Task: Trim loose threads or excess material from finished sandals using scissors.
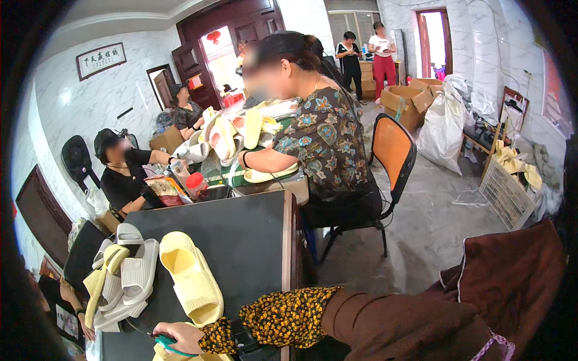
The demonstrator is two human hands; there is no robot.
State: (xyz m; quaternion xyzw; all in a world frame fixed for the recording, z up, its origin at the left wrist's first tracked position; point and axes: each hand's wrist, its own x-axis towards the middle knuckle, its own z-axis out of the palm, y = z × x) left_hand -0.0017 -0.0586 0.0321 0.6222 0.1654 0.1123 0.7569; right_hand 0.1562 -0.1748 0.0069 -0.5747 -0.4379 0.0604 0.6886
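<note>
A teal-handled tool (pixel 174 347) is at the near edge of a dark table, gripped by the person's right hand (pixel 186 337), whose fingers are closed around the handle. A thin dark part (perhaps its blade, too small to be sure) points left. Below the hand, partly cut off by the near edge, lies a pale yellow slipper (pixel 212 357). The left hand is out of view, so its state cannot be told. The right forearm comes in from the right in a brown sleeve (pixel 385 319) with a black-and-yellow floral cuff (pixel 289 316).

Just beyond the hand, a second yellow slipper (pixel 198 295) rests on the dark table (pixel 247 240). To its left is a small heap of grey and yellow slippers (pixel 137 275).

Past the far edge, a co-worker in a flowered top (pixel 328 138) leans over another table heaped with slippers (pixel 223 137), near a red-lidded jar (pixel 195 183). An orange-backed chair (pixel 394 153) is behind them. Farther right are cardboard boxes (pixel 404 108) and a white sack (pixel 444 132); two people (pixel 350 63) stand at the far wall.
</note>
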